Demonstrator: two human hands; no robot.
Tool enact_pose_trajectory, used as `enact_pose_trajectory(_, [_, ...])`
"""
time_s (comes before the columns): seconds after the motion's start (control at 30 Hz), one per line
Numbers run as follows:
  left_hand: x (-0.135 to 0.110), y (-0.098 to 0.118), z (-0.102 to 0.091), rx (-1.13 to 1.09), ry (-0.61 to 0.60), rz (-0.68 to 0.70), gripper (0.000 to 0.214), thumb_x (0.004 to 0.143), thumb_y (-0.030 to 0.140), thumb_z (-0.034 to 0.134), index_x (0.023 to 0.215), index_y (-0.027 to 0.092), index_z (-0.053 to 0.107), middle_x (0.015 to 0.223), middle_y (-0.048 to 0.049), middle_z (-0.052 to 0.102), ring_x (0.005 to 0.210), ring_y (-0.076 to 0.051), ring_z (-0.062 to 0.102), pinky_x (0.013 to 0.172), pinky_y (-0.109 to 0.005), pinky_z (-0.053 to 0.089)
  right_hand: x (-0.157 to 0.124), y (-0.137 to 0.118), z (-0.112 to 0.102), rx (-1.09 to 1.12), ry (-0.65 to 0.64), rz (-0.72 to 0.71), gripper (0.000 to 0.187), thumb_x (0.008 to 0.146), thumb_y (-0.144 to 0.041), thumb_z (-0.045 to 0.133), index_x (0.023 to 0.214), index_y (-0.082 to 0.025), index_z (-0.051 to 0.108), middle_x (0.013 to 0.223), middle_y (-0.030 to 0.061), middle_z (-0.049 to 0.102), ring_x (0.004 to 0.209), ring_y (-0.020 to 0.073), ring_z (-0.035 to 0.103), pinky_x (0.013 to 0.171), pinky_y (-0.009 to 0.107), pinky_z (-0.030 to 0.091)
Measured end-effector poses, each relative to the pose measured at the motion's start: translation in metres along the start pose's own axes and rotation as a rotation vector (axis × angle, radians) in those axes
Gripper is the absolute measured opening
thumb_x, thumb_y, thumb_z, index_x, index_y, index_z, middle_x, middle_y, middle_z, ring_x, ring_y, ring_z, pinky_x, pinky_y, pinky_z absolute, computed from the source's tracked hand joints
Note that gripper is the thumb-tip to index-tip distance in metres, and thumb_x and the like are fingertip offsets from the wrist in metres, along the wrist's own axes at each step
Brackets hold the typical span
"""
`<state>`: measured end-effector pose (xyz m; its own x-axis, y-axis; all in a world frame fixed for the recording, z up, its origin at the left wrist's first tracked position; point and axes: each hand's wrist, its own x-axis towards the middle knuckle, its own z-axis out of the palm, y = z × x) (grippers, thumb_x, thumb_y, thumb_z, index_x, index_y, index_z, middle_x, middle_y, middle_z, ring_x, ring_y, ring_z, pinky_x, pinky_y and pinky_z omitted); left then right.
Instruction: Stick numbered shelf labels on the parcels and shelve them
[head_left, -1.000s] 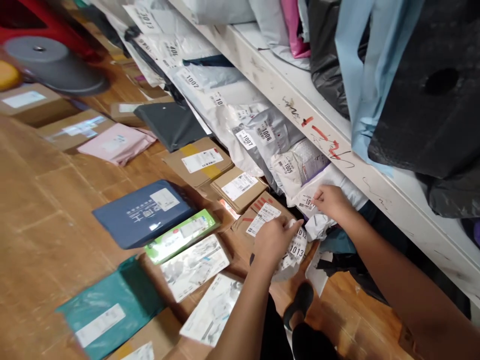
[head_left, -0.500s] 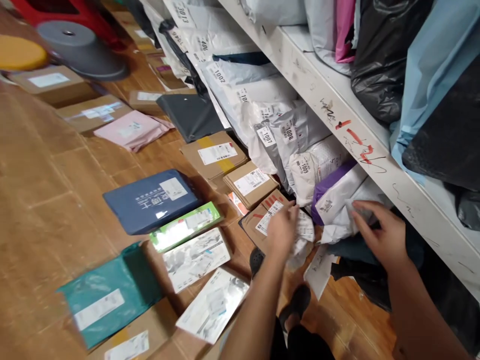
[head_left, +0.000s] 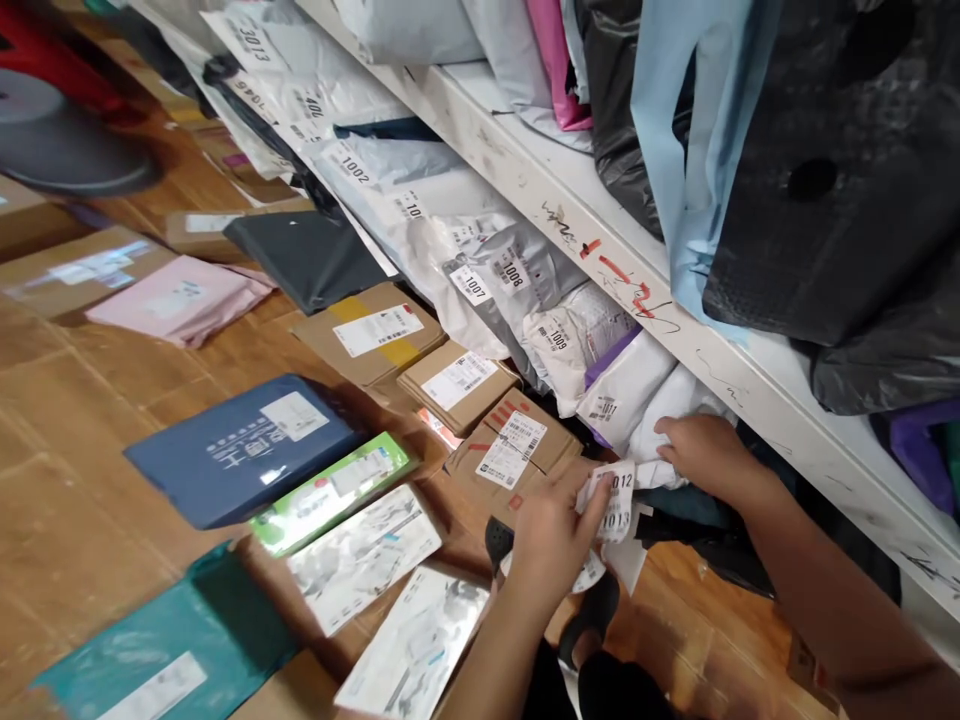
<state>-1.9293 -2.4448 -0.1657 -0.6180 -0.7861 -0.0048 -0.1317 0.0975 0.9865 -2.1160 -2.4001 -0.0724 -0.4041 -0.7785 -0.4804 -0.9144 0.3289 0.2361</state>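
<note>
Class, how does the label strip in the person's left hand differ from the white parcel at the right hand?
The label strip is flat and small, while the white parcel is fuller and larger. The label strip shows printed numbers, 1013 among them; the white parcel shows no readable number. The label strip is pinched in the left hand, whereas the white parcel lies below the shelf edge, the right hand at its near end. Both are mainly white.

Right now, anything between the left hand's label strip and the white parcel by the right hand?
Nothing visible stands between the label strip and the white parcel. The left hand holds the strip close by; the right hand covers part of the parcel.
</note>
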Motion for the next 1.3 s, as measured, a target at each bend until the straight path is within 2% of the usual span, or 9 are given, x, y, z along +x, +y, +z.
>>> enact_pose_trajectory(0.1, [0.013,0.002,0.0,0.05,-0.005,0.137,0.026,0.095,0.034,0.048,0.088,0.021,0.07,0.091,-0.0057,0.075,0.083,-0.019,0.069,0.076,-0.028,0.052,-0.001,0.001,0.016,0.2,0.391,-0.134,0.009,0.086,-0.017,0.066,0.094,-0.019,0.07,0.083,0.009,0.073,0.083,0.0267,0.069,0.071,0.035,0.049])
enact_pose_trajectory(0.17, [0.013,-0.005,-0.004,0.096,0.053,0.106,0.026,0.095,0.034,0.048,0.084,0.022,0.068,0.08,-0.0029,0.073,0.071,-0.016,0.066,0.068,-0.025,0.05,-0.015,-0.003,0.037,0.354,0.843,-0.172,0.001,0.088,-0.022,0.065,0.088,-0.021,0.065,0.081,0.0053,0.067,0.081,0.0232,0.065,0.076,0.036,0.049])
enact_pose_trajectory(0.23, [0.007,-0.014,-0.008,0.126,0.162,0.021,0.028,0.094,0.036,0.05,0.073,0.021,0.062,0.064,0.0016,0.065,0.057,-0.013,0.058,0.057,-0.023,0.045,-0.03,-0.01,0.057,0.443,1.05,-0.132,0.006,0.089,-0.026,0.065,0.085,-0.022,0.061,0.082,0.0048,0.063,0.081,0.0229,0.06,0.077,0.038,0.048])
enact_pose_trajectory(0.47, [-0.01,-0.021,0.0,0.124,0.28,-0.061,0.043,0.097,0.044,0.041,0.059,0.023,0.039,0.05,0.0055,0.043,0.046,-0.011,0.042,0.047,-0.023,0.035,-0.004,-0.038,0.066,0.419,0.559,-0.212,0.07,0.072,0.003,0.054,0.137,-0.023,0.053,0.131,0.0107,0.06,0.113,0.0314,0.05,0.097,0.047,0.047])
enact_pose_trajectory(0.63, [0.013,0.0,0.019,0.26,0.102,-0.034,0.032,0.095,0.038,0.037,0.069,0.023,0.047,0.054,0.0027,0.054,0.05,-0.016,0.053,0.05,-0.027,0.038,0.021,-0.028,0.053,0.374,0.394,-0.31,0.028,0.076,-0.006,0.057,0.101,-0.018,0.06,0.115,0.0122,0.062,0.094,0.0269,0.06,0.086,0.043,0.049])
enact_pose_trajectory(0.87, [0.01,-0.007,0.028,0.353,0.116,0.212,0.021,0.097,0.027,0.043,0.08,0.021,0.054,0.115,-0.0091,0.069,0.085,-0.018,0.071,0.068,-0.028,0.054,-0.011,0.0,0.087,0.606,0.693,-0.011,0.014,0.084,-0.019,0.057,0.095,-0.021,0.05,0.092,0.0058,0.055,0.071,0.0199,0.059,0.066,0.035,0.053])
enact_pose_trajectory(1.03, [-0.012,-0.033,0.029,0.388,0.162,0.301,0.021,0.096,0.02,0.049,0.076,0.02,0.054,0.139,-0.0158,0.059,0.101,-0.022,0.071,0.075,-0.029,0.056,-0.006,-0.01,0.068,0.431,0.962,-0.129,0.049,0.08,-0.005,0.052,0.127,-0.022,0.054,0.136,0.0168,0.051,0.125,0.0335,0.052,0.101,0.051,0.048])
enact_pose_trajectory(1.13, [-0.011,-0.036,0.036,0.379,0.197,0.297,0.018,0.097,0.019,0.049,0.082,0.019,0.059,0.143,-0.0171,0.055,0.102,-0.022,0.071,0.08,-0.033,0.057,0.012,-0.015,0.045,0.257,0.871,-0.321,0.064,0.078,-0.003,0.051,0.137,-0.027,0.05,0.146,0.0106,0.051,0.137,0.0346,0.043,0.11,0.055,0.04])
enact_pose_trajectory(1.3, [-0.003,-0.025,0.034,0.25,0.27,0.325,0.014,0.095,0.014,0.051,0.084,0.02,0.057,0.111,-0.0106,0.066,0.1,-0.02,0.069,0.079,-0.03,0.058,0.021,0.006,0.045,0.348,0.834,-0.275,0.045,0.082,-0.031,0.065,0.124,-0.016,0.056,0.1,0.0118,0.071,0.099,0.0305,0.064,0.09,0.047,0.053])
